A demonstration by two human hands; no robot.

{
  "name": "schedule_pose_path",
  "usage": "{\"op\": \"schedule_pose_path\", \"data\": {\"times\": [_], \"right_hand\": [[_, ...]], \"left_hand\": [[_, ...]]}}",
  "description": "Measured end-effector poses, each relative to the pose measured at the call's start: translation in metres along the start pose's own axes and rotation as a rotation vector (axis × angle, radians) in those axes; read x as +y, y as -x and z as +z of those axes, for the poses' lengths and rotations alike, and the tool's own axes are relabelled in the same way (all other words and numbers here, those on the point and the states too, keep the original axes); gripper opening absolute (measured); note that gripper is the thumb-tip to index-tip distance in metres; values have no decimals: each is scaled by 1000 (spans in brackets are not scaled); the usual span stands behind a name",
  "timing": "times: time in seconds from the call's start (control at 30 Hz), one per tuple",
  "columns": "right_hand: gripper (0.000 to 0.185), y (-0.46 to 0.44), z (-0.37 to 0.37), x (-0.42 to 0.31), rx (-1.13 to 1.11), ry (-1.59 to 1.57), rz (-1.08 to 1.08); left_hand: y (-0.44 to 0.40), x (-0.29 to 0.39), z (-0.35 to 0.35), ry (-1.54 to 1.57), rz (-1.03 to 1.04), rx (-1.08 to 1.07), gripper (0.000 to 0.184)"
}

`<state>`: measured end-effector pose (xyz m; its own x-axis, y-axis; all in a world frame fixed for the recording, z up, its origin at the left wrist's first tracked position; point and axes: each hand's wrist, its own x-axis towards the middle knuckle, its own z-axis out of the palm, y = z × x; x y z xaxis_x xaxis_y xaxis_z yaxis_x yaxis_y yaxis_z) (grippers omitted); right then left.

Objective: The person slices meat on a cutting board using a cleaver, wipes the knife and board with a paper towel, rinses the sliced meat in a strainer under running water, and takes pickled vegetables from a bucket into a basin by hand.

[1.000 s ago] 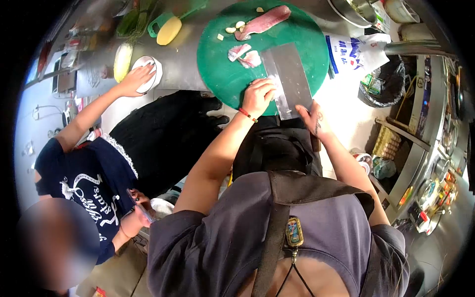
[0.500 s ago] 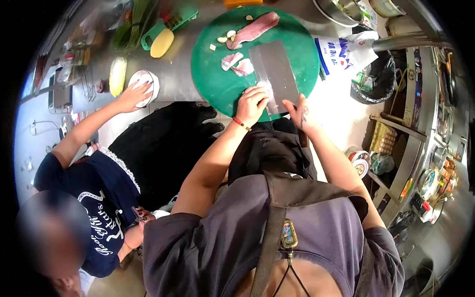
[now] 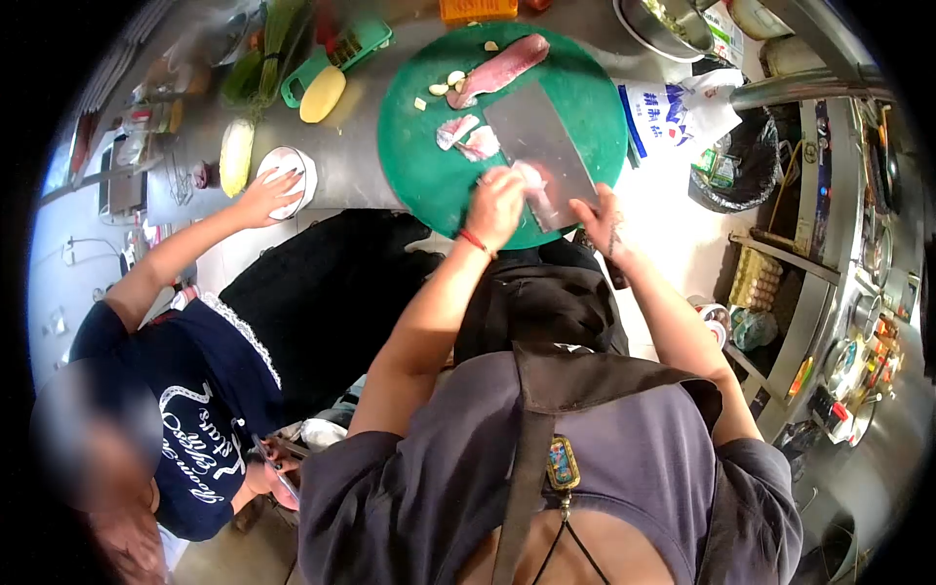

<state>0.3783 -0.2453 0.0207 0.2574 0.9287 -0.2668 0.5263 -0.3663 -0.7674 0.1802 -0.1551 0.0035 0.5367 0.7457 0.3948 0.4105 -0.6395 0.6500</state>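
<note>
My right hand grips the handle of a broad cleaver, whose blade lies broadside over the right half of a round green cutting board. At the blade's near left side, my left hand has its fingers curled in against a pale piece of meat; the fingertips are slightly blurred. Two cut meat slices rest left of the blade. Farther back on the board lies a longer pink piece of meat, with several garlic cloves beside it.
To the left, a co-worker's hand rests on a white bowl. A peeled potato, a green basket and a corn-like yellow vegetable are nearby. At right stand a printed bag, a metal bowl and a lined bin.
The cleaver blade has turned slightly, and my right hand has shifted a little to the right with it. My left hand's fingers have curled in more beside the blade. The view has shifted slightly.
</note>
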Motion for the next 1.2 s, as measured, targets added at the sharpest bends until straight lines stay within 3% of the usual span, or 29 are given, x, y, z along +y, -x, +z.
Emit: {"op": "schedule_pose_path", "data": {"times": [0.03,0.1,0.2,0.27,0.4,0.47,0.53,0.6,0.67,0.73,0.8,0.93,1.0,1.03,1.07,1.13,1.2], "right_hand": [[49,3,-8,1,-9,-166,37],[45,15,-47,-39,-57,-155,161],[46,22,-65,-25,-41,-127,263],[45,22,-62,-7,-4,-237,293],[44,1,-71,-28,-14,-238,265],[46,-24,-76,-22,-226,-117,254],[45,-38,-66,-12,-200,-124,109],[44,-55,-98,-36,-229,-64,-68],[38,-66,-108,-16,-187,-162,-111],[37,-73,-128,-2,-259,-199,-114],[35,-75,-149,19,-375,-266,29],[29,-72,-168,41,-534,-371,107],[26,-72,-168,40,-622,-378,151],[24,-71,-168,39,-626,-375,167],[22,-70,-165,39,-625,-374,181],[21,-66,-164,42,-629,-428,227],[22,-65,-163,47,-588,-581,319]], "left_hand": [[-13,-17,-5,-63,-12,30,7],[-36,-33,-20,-147,-10,123,8],[-47,-18,-25,-165,2,220,10],[-29,2,-12,137,-340,105,16],[-50,46,2,27,-146,279,28],[-73,59,8,121,-92,209,26],[-82,46,17,-94,-63,128,17],[-91,24,19,-199,-158,167,16],[-88,2,15,-235,-352,226,16],[-83,7,2,-495,-277,268,17],[-58,20,12,-292,-680,117,19],[-41,41,39,-242,-852,215,24],[-46,40,40,-328,-986,-125,28],[-43,36,43,-534,-824,-142,31],[-41,34,44,-540,-835,-139,31],[-62,47,40,-45,-919,47,28],[-78,50,42,226,-926,132,33]]}}
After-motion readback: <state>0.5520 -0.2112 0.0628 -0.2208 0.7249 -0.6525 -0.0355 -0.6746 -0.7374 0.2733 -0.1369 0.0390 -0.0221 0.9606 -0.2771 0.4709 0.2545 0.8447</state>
